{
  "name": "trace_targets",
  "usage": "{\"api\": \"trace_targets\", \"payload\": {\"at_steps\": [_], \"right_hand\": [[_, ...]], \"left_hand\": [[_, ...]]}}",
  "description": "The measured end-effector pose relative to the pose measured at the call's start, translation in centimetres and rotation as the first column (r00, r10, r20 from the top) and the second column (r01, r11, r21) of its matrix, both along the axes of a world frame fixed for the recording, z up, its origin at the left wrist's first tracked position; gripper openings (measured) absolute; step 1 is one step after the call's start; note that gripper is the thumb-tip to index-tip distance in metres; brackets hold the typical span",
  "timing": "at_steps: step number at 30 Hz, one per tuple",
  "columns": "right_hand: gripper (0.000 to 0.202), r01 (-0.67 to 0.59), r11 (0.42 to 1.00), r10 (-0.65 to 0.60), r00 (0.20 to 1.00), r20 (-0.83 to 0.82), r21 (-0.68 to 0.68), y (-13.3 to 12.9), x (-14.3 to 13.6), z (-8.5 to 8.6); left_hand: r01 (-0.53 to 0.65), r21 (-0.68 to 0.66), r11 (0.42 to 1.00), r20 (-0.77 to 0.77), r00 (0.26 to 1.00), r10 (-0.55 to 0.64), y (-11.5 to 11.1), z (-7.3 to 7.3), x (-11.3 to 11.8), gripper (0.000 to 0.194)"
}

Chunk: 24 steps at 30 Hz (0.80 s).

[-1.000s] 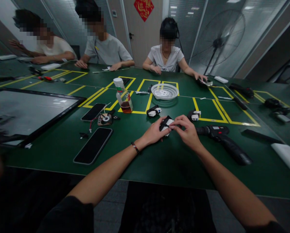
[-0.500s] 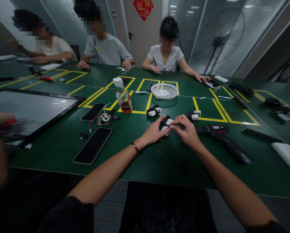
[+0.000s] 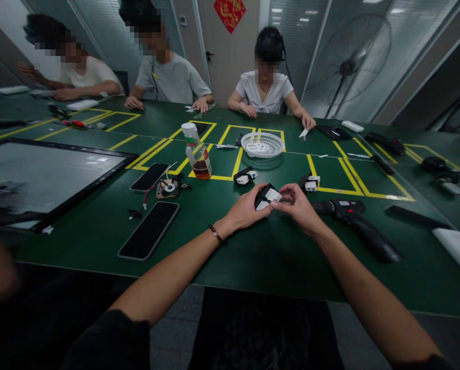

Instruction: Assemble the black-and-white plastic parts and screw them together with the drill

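My left hand is wrapped round a small black and white object, held just above the green table. The fingers of my right hand pinch the right edge of that object's white part. Beyond my hands lie two similar black and white pieces, one to the left and one to the right. A black cordless drill rests beside my right hand.
A bottle and a white basket stand farther back. Left are a large phone, a smaller phone, a wired part and a framed panel. Several people sit around the table.
My right fingers have shifted slightly, and more of the object's white part shows. Across the table, a person's hand has moved left from a dark item and now holds a white piece.
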State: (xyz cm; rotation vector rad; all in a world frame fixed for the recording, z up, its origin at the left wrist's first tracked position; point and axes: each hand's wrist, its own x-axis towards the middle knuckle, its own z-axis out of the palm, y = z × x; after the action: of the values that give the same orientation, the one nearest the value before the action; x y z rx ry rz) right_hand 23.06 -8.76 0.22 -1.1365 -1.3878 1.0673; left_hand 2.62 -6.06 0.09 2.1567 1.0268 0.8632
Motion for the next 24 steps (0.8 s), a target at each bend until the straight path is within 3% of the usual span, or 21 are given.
{"api": "trace_targets", "payload": {"at_steps": [3, 7, 14, 17, 20, 24], "right_hand": [[0.056, -0.029, 0.993, 0.02, 0.997, -0.07, -0.118, -0.1, 0.0, -0.1], [0.059, -0.031, 0.989, 0.016, 0.994, -0.105, -0.144, -0.3, -0.2, 0.3], [0.055, -0.144, 0.955, 0.053, 0.942, -0.331, -0.258, -0.5, -0.8, 0.3], [0.053, -0.171, 0.95, 0.061, 0.923, -0.38, -0.262, -0.5, -1.0, 0.2], [0.051, -0.16, 0.955, 0.048, 0.914, -0.402, -0.251, -0.4, -1.2, 0.0], [0.052, -0.159, 0.95, 0.029, 0.901, -0.433, -0.267, -0.4, -1.3, -0.5]], "left_hand": [[0.018, 0.033, 0.999, -0.007, 1.0, -0.017, 0.0, 0.0, -0.1, 0.071], [0.057, 0.021, 0.998, 0.021, 0.998, -0.057, 0.0, -0.2, 0.0, 0.07], [0.065, -0.053, 0.997, 0.113, 0.992, -0.059, -0.1, -0.8, 0.4, 0.067], [0.08, -0.155, 0.985, 0.159, 0.986, -0.055, -0.3, -0.9, 0.5, 0.066], [0.137, -0.319, 0.938, 0.24, 0.969, -0.06, -0.3, -1.1, 0.9, 0.065], [0.207, -0.405, 0.891, 0.354, 0.934, -0.056, 0.1, -1.3, 1.1, 0.063]]}}
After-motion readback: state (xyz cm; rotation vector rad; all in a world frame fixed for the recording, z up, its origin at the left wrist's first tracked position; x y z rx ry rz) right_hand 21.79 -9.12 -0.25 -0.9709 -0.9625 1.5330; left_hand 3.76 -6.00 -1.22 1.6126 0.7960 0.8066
